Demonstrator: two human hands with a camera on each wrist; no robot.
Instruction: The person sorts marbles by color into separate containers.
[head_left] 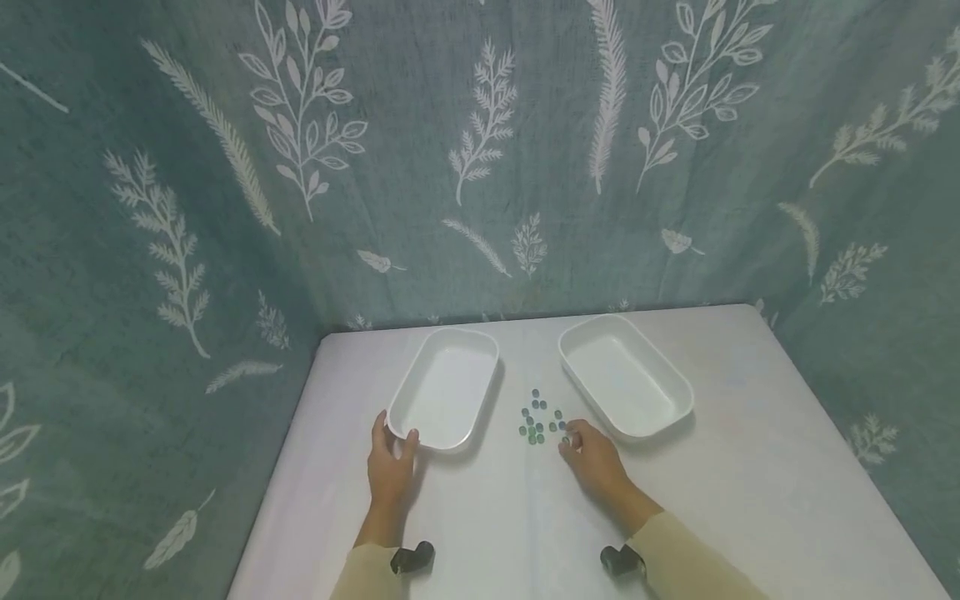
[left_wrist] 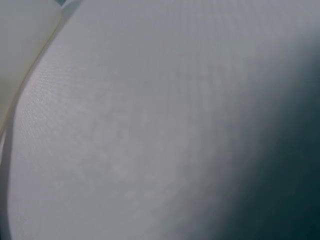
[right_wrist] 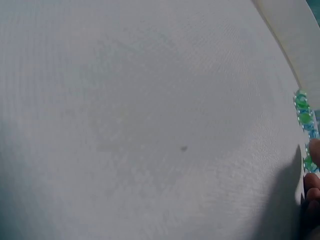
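Two white rectangular trays with rounded corners stand on a white-covered table. My left hand (head_left: 392, 468) holds the near left corner of the left tray (head_left: 433, 446), its fingers at the left side and its thumb at the near rim. Between the trays lie several small blue and green glass gems (head_left: 532, 431). My right hand (head_left: 597, 461) is at the right edge of this group, thumb and forefinger parted around a green gem (right_wrist: 309, 164). A blue gem (head_left: 562, 425) lies by the forefinger tip. The left wrist view does not show the left fingers.
The right tray (head_left: 678, 410) stands slanted just beyond the right hand. Behind and beside the table (head_left: 757, 467) hangs green cloth (head_left: 420, 208) with white leaf prints. Each wrist wears a dark strapped device (head_left: 621, 561).
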